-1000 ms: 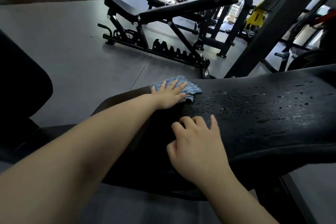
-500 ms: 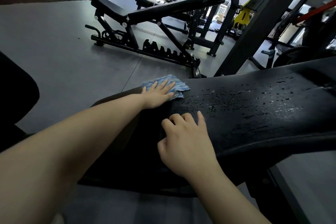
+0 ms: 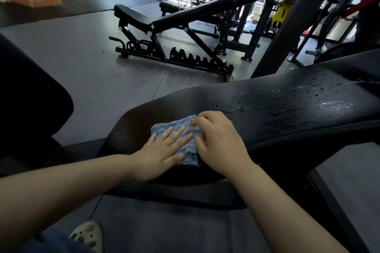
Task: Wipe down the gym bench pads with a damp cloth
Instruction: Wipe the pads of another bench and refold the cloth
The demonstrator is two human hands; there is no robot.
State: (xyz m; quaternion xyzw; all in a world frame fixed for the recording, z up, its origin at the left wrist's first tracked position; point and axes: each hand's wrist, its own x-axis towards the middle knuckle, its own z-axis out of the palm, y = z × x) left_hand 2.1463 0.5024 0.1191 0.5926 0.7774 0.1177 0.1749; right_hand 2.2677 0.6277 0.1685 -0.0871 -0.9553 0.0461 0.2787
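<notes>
A black bench pad [image 3: 277, 109] runs from the middle of the view to the right, with water droplets and wet streaks on its right half. A blue-and-white striped cloth [image 3: 185, 129] lies on the pad's near left end. My left hand [image 3: 162, 154] presses flat on the cloth with straight, spread fingers. My right hand [image 3: 218, 141] rests on the cloth's right side with its fingers curled; I cannot tell whether they pinch the fabric.
A second black pad [image 3: 30, 98] fills the left edge. Beyond, an adjustable bench [image 3: 174, 33] stands on the grey floor, with racks and a dark upright post [image 3: 287, 26] to the right. A white clog [image 3: 88, 236] shows at the bottom.
My left hand has drawn the cloth from the pad's far edge toward me. My right hand, earlier resting on bare pad, now lies on the cloth.
</notes>
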